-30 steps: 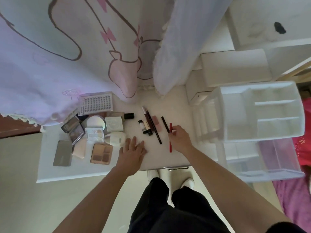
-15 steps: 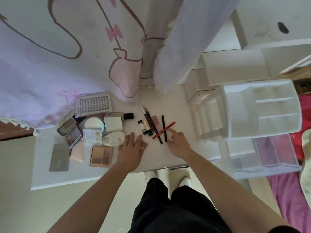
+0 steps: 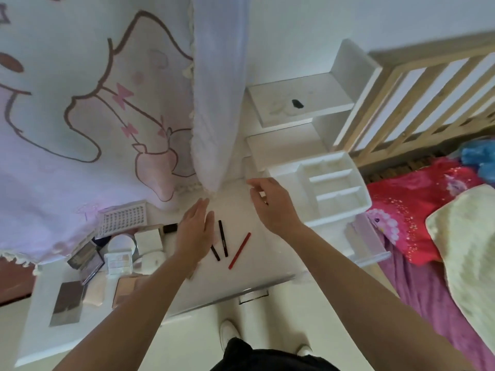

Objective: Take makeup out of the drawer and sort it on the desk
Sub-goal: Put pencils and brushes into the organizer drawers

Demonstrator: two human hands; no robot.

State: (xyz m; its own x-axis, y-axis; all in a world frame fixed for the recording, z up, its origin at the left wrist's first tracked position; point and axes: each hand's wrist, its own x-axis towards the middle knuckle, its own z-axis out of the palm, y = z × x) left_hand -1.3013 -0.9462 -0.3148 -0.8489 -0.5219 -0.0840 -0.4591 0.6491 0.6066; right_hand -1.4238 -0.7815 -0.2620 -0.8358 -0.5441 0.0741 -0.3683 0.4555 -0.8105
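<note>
curtain (image 3: 80,129) perhaps over lash tray (image 3: 123,219)

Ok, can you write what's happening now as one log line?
left hand: open, over black pencils | right hand: open, empty | red pencil: lying on desk

Soft, even daylight, faint shadows, slight motion blur throughout, strong wide-angle bending at the edges.

Ahead of me hangs a cartoon curtain (image 3: 80,116) beside a plain white curtain (image 3: 218,103). To my right, a wooden bed rail (image 3: 428,97), a red blanket (image 3: 417,210) and a cream pillow (image 3: 468,250).
</note>
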